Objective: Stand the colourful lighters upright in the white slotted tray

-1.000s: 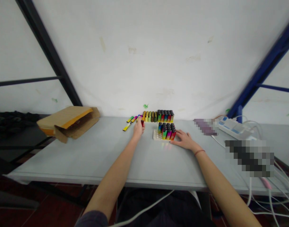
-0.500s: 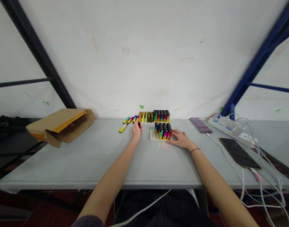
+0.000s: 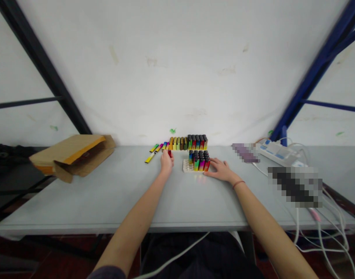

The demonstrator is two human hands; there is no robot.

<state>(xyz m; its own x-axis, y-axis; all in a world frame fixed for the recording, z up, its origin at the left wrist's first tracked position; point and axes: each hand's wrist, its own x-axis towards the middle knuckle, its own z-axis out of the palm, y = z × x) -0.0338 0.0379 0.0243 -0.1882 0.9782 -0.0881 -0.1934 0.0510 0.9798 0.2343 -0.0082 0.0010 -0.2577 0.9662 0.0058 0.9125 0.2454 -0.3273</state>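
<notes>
One red lighter (image 3: 169, 154): pinched in my left grip (image 3: 167, 162), fingers curled closed around it, lower end hidden.
Right grip (image 3: 220, 170): fingers spread wide, grasping nothing, apparently touching the standing lighters (image 3: 201, 165) just left of it.
White holder (image 3: 187, 168): between both grips, bare holes nearest the left.
Loose lighters (image 3: 150, 157): lying left of the left grip.
Good handling: I'd brace lightly right, so nothing skids, and pinch firmly left against twisting.

Prob. 30+ lighters (image 3: 201, 164), 1 ctn (image 3: 67, 149)
</notes>
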